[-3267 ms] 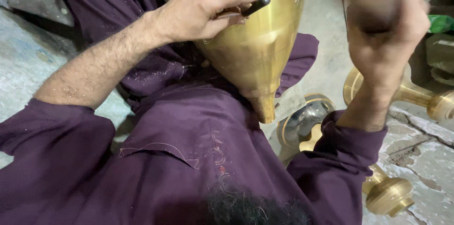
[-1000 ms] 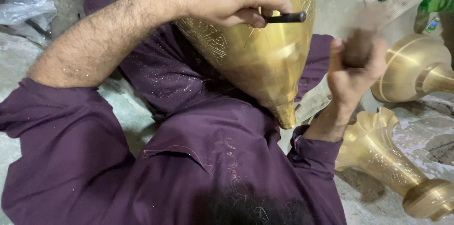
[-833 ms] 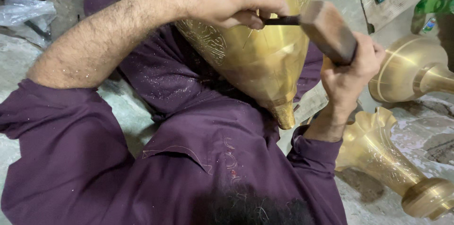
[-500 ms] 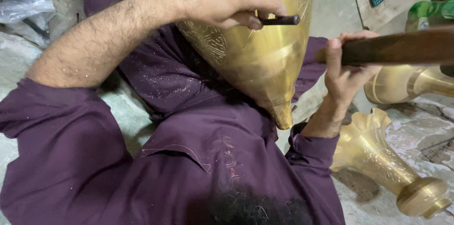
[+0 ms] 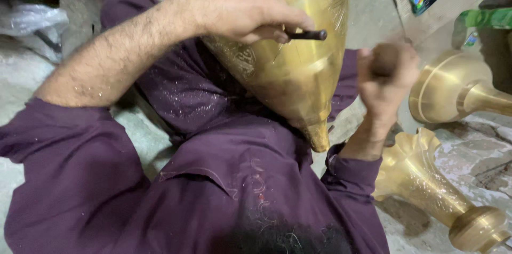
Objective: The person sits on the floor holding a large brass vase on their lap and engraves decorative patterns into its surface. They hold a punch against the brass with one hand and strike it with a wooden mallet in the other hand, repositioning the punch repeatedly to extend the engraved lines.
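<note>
Moved: right hand (image 5: 386,80) drops, blurred, closed on mallet handle (image 5: 385,59)
Left hand (image 5: 248,11): pinching dark punch (image 5: 305,34) against brass vessel (image 5: 290,80)
Done: 1 engraved patch (image 5: 239,57)
Left: most brass plain

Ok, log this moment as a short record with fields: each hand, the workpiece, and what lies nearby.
left hand: grips a dark punch, tip against the brass vessel
right hand: blurred, closed on a brown wooden handle
brass vessel: cone-shaped, pointed end toward the lap
nearby: two brass pieces on the floor at right
clothing: purple garment
</note>
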